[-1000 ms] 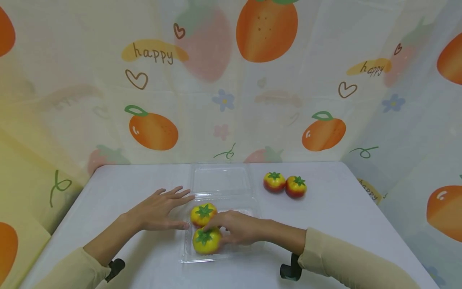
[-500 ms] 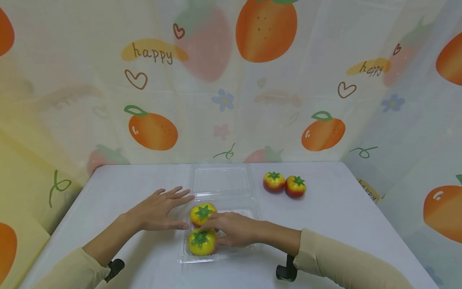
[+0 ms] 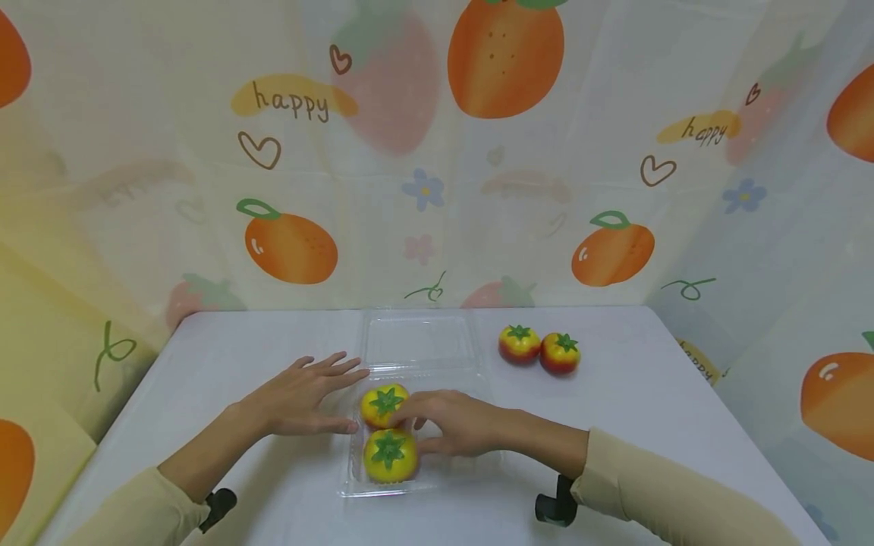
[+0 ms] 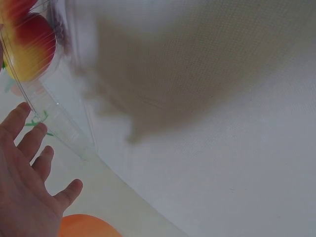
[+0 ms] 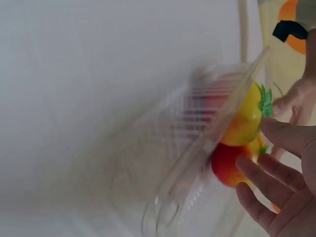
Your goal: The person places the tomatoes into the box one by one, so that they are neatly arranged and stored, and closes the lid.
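A clear plastic clamshell box [image 3: 444, 483] lies with its lid [image 3: 418, 341] laid back. In its left half sit two red-and-yellow toy fruits with green star-shaped tops, a rear fruit [image 3: 376, 402] and a front fruit [image 3: 391, 462], one behind the other. My right hand [image 3: 460, 425] is over the box just right of them, fingers loosely bent; its index finger overlaps the rear fruit and its thumb tip is beside the front one. In the right wrist view, those fingers [image 5: 266, 180] are spread apart, pinching nothing. My left hand [image 3: 303, 398] spreads its fingers at the box's left edge.
Two more such fruits, a left one [image 3: 519, 345] and a right one [image 3: 560, 354], stand side by side on the white table [image 3: 614, 425], behind and right of the box. A printed curtain [image 3: 382, 227] hangs along the table's back edge.
My right hand first held the front fruit and shifted it left; now its fingers have loosened, and the fruit sits slightly back to the right. The left hand stays in place.
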Action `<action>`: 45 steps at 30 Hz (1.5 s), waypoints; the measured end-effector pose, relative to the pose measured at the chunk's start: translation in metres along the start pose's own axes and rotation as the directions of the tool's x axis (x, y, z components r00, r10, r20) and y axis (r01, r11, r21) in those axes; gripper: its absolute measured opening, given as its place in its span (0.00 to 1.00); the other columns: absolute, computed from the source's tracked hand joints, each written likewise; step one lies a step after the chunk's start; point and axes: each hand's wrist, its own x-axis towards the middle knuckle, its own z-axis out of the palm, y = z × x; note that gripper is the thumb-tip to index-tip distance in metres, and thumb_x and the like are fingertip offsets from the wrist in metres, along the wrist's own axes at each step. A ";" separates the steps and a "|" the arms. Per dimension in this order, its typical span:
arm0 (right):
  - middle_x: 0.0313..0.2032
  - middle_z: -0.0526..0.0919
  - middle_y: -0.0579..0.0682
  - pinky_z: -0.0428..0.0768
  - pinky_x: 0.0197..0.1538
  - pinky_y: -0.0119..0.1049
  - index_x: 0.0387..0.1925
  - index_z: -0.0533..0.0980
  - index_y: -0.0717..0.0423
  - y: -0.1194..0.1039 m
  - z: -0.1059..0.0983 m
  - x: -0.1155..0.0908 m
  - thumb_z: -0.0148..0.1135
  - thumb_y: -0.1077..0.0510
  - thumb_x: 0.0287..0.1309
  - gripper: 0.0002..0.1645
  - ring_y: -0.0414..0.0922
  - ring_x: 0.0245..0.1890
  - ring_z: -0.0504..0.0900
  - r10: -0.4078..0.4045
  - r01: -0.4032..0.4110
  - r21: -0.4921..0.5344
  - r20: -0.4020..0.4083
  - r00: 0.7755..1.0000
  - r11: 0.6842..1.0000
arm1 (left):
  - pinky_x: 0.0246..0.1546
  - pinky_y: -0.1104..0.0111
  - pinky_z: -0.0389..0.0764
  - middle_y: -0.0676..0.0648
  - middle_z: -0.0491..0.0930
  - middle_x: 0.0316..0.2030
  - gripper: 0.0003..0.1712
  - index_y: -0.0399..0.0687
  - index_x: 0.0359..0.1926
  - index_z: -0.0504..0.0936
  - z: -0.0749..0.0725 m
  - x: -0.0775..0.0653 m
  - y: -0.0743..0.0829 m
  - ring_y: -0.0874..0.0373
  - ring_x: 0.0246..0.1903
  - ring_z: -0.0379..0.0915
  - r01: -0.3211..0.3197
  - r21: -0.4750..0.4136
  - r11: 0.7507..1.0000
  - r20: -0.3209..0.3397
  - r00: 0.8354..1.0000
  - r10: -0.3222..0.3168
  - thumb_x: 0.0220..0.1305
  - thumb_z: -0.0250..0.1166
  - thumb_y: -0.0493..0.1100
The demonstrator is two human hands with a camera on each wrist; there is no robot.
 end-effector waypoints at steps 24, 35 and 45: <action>0.54 0.84 0.55 0.82 0.52 0.52 0.63 0.75 0.56 0.073 -0.086 -0.090 0.74 0.57 0.55 0.33 0.54 0.52 0.83 0.177 -0.235 -0.025 -0.582 0.794 0.972 | 0.62 0.32 0.59 0.44 0.67 0.71 0.47 0.54 0.71 0.70 -0.002 0.000 0.002 0.39 0.72 0.56 0.000 0.011 1.000 0.010 1.000 0.000 0.57 0.61 0.74; 0.65 0.74 0.61 0.78 0.57 0.57 0.70 0.66 0.58 0.117 -0.103 -0.126 0.73 0.55 0.56 0.43 0.59 0.61 0.77 0.269 -0.345 0.063 -0.761 0.591 0.937 | 0.63 0.32 0.59 0.45 0.66 0.71 0.48 0.54 0.71 0.70 -0.001 0.000 0.001 0.39 0.72 0.56 0.003 0.012 1.000 0.012 1.000 -0.003 0.57 0.60 0.75; 0.69 0.66 0.66 0.76 0.58 0.56 0.75 0.57 0.58 0.147 -0.090 -0.147 0.70 0.49 0.60 0.49 0.65 0.65 0.71 0.510 -0.496 0.230 -0.656 0.556 0.837 | 0.62 0.32 0.60 0.44 0.66 0.71 0.48 0.54 0.71 0.70 -0.001 0.001 0.001 0.39 0.72 0.56 0.000 0.018 1.000 0.014 1.000 0.000 0.57 0.59 0.76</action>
